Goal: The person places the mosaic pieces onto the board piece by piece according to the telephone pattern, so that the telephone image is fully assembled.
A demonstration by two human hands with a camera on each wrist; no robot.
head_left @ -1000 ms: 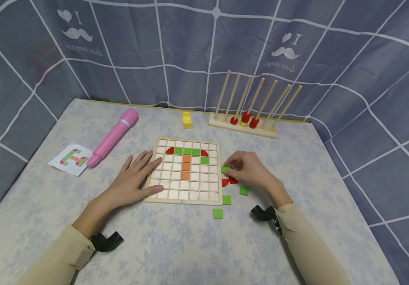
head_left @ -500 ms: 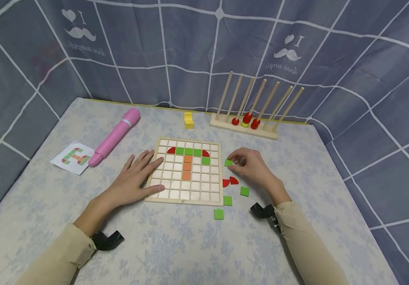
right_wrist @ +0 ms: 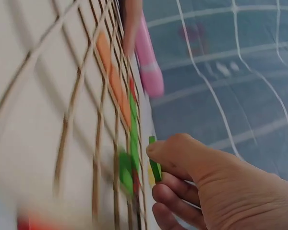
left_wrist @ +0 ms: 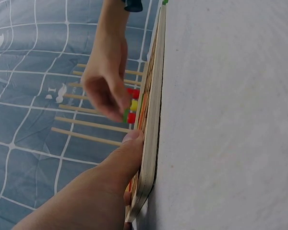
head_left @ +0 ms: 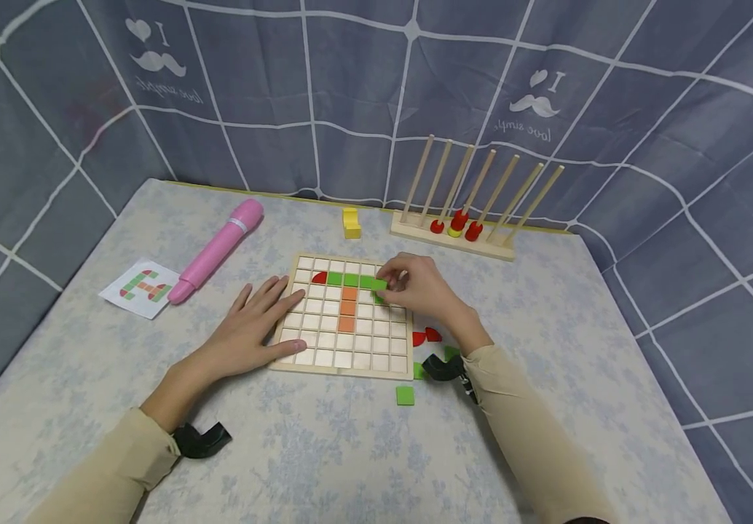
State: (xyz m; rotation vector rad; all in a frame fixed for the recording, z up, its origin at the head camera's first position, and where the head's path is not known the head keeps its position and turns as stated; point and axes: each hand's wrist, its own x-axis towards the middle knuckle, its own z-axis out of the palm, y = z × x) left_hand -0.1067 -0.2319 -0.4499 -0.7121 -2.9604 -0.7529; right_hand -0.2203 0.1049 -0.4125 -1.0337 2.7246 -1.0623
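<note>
My left hand rests spread on the left of the white-celled wooden grid board, while farther off my right hand pinches a green square tile just above the board's far right part, roughly parallel to it.

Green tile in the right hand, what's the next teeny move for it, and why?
Probably lower the green tile gently onto a bare part of the board, though I can't tell exactly where. The right hand pinches it over the board, not yet touching, and the left hand rests on the board's left side.
</note>
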